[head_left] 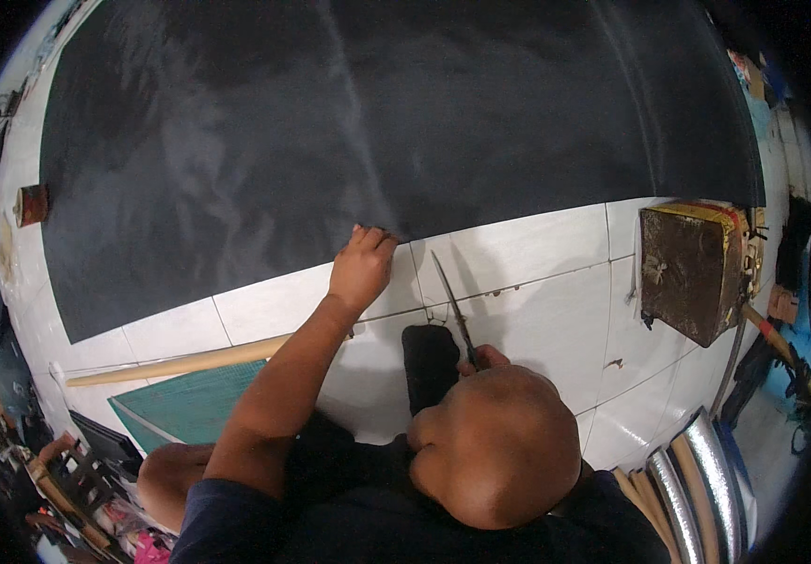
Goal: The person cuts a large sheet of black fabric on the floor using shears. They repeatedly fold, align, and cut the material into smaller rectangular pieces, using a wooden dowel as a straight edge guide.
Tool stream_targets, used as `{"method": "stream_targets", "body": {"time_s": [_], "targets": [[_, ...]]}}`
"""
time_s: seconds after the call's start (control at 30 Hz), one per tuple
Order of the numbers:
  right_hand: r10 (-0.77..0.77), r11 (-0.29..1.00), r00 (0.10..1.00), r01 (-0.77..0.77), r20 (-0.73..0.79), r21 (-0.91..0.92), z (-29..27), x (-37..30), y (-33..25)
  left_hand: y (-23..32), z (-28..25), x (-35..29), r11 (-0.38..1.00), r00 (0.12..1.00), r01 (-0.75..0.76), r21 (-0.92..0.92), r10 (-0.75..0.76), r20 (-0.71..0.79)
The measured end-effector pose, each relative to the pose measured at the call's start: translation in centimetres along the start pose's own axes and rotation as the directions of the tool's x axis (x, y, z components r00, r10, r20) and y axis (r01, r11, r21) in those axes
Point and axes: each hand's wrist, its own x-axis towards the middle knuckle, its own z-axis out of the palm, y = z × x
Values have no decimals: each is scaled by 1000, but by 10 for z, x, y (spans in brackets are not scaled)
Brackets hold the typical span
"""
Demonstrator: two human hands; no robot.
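A large black sheet (377, 122) lies spread over the white tiled floor (537, 273). My left hand (362, 266) reaches forward and presses down on the sheet's near edge, fingers on the black material. My right hand (486, 357) is mostly hidden behind a head (499, 442) at the bottom of the view. It grips a pair of scissors (451, 301) whose blades point away toward the sheet's edge, a little to the right of my left hand. A dark piece (429, 365) lies on the tiles just left of the scissors' handles.
A long wooden stick (180, 362) lies across the floor at the left, with a green cutting mat (189, 406) beside it. A worn brown and gold box (692, 268) sits at the right. Silver rolls (706, 470) stand at the lower right. A small brown container (32, 204) sits far left.
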Motion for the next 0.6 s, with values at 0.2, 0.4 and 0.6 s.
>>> {"method": "stream_targets", "body": {"time_s": [0.2,0.4,0.6], "targets": [[-55,998,996,57,63,-20,10,17,-23,7,-3,3,996,995,94,-5,-94,46],[-222,975,952,209,210,82,31,68,-66,19,-12,7,984,984,169,-56,-172,-42],[-304,953,936,297,178,67,49,81,-50,23,-1,10,992,984,122,-21,-124,-129]]}}
